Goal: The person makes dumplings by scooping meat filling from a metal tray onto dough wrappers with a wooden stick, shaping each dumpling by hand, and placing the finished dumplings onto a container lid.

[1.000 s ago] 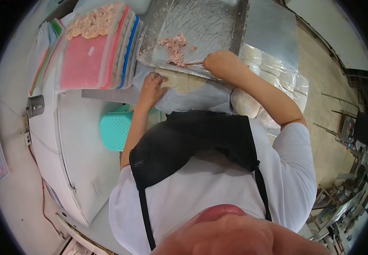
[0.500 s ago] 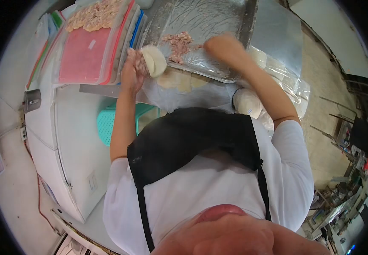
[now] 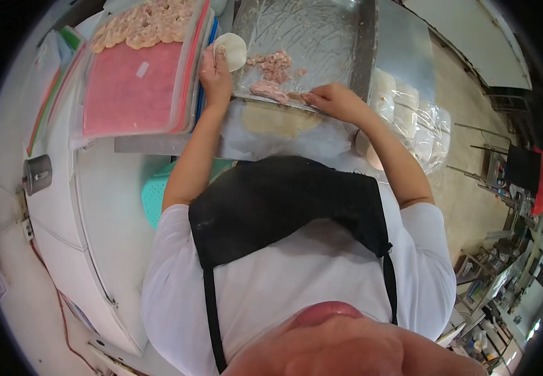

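Note:
My left hand (image 3: pixel 217 74) is closed on a round white dough wrapper (image 3: pixel 235 51), beside the tray's left edge. My right hand (image 3: pixel 335 101) grips a thin brownish stick (image 3: pixel 296 96) at the near rim of the metal tray (image 3: pixel 362 53). A pink lump of minced meat (image 3: pixel 267 91) sits at the stick's far end, over that rim. Behind it, a looser pile of minced meat (image 3: pixel 276 65) lies on the tray floor. Whether the stick has a flat blade cannot be seen under the meat.
Stacked plastic containers (image 3: pixel 130 91) stand at the left, with many folded dumplings (image 3: pixel 149 25) in the top one. Pale dough sheets (image 3: pixel 281 119) lie in front of the tray. Bagged white rounds (image 3: pixel 409 122) are at the right. A turquoise stool (image 3: pixel 152 197) stands below.
My left hand and the wrapper have shifted upward and slightly right. My right hand has come down to the tray's near rim, where a lump of meat now shows at the stick's end.

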Available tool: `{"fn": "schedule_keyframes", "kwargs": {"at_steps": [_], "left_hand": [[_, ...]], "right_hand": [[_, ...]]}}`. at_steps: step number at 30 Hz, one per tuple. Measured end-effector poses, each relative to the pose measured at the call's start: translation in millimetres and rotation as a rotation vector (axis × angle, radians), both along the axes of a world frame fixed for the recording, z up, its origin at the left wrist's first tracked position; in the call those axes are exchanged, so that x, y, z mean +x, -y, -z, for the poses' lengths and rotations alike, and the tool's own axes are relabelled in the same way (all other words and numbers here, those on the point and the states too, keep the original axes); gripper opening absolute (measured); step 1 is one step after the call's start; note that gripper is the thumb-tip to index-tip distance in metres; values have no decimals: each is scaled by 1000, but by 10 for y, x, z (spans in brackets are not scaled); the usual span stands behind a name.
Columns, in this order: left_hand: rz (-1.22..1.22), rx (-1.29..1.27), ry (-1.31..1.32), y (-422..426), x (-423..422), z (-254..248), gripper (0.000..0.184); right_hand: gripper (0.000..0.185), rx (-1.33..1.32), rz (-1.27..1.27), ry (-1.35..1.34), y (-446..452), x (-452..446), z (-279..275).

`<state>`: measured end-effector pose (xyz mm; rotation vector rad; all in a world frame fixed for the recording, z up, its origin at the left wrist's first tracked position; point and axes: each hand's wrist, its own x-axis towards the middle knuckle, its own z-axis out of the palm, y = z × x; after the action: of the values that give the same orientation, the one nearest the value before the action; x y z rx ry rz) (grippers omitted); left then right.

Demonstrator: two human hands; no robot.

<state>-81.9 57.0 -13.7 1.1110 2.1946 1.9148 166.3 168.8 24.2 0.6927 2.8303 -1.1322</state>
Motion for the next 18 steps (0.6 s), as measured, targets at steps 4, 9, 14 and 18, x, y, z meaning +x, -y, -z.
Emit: {"fn": "schedule_keyframes", "kwargs": {"at_steps": [4,9,14,18], "left_hand": [[154,229,607,-76,64,10,34],[532,559,1280,-199,508,-576,45],[575,666,1479,-284,310,-557,64],[358,594,1463,-290,310,-460,71]], "right_hand": [[32,-453,269,-102,0,49,-254],[35,-667,485,-380,175,-265,-380],[31,263,201,-313,110,-71,-244],[26,451,169,-195,265,24,-628]]}}
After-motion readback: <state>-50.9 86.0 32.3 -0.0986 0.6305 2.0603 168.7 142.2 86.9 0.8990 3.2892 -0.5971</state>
